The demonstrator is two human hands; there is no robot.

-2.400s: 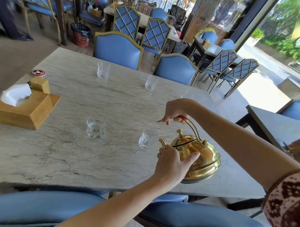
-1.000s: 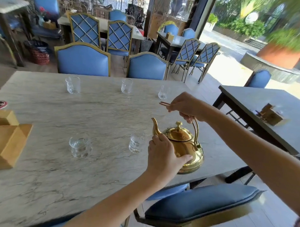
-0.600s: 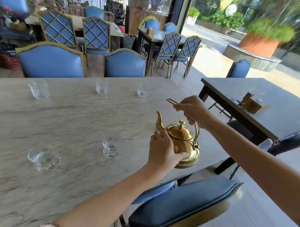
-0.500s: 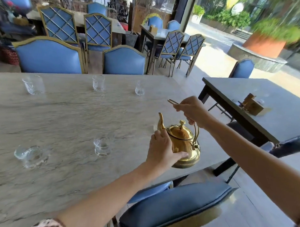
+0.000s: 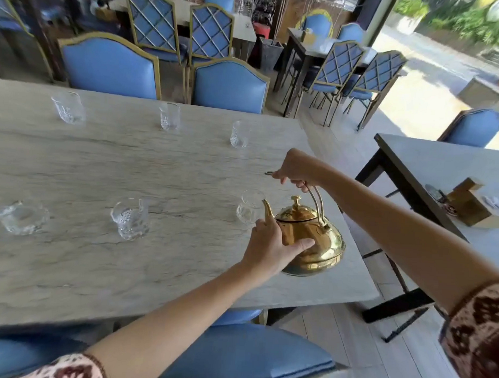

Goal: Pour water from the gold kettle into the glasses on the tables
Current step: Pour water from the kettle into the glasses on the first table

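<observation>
- Gold kettle point(image 5: 311, 239) sits over the marble table point(image 5: 158, 168) toward its 4 o'clock corner. Can't tell if the base touches the top.
- Right hand point(image 5: 295, 169) is closed round the top of the kettle's hoop handle. It carries the weight and acts as the pivot for tilting.
- Left hand point(image 5: 272, 244) is spread wide on the kettle's belly, thumb across the side and forefinger up by the spout root. It braces rather than clamps; my read is it steers the spout and damps swing.
- Target glass point(image 5: 249, 207) is at the kettle's 10 o'clock, upright. The spout tip is at its rim, close to or just over it. No stream visible.
- Judgement: lining up to pour, tilt not yet started.
- Next move needs a slow tip about the handle with the spout kept inside the rim. The glass mouth is narrow, so overshoot wets the table.
- Two more glasses point(image 5: 131, 218) point(image 5: 19, 216) stand in the near row toward 9 o'clock.
- Three stand in the far row point(image 5: 239, 134) point(image 5: 169, 116) point(image 5: 68, 107) toward 11–12 o'clock. Fill levels unreadable.
- One glass per blue chair point(image 5: 229, 86), which looks like the reason for the spacing.
- Second table point(image 5: 441, 158) is at 3 o'clock with a wooden box point(image 5: 468, 202) on it.
</observation>
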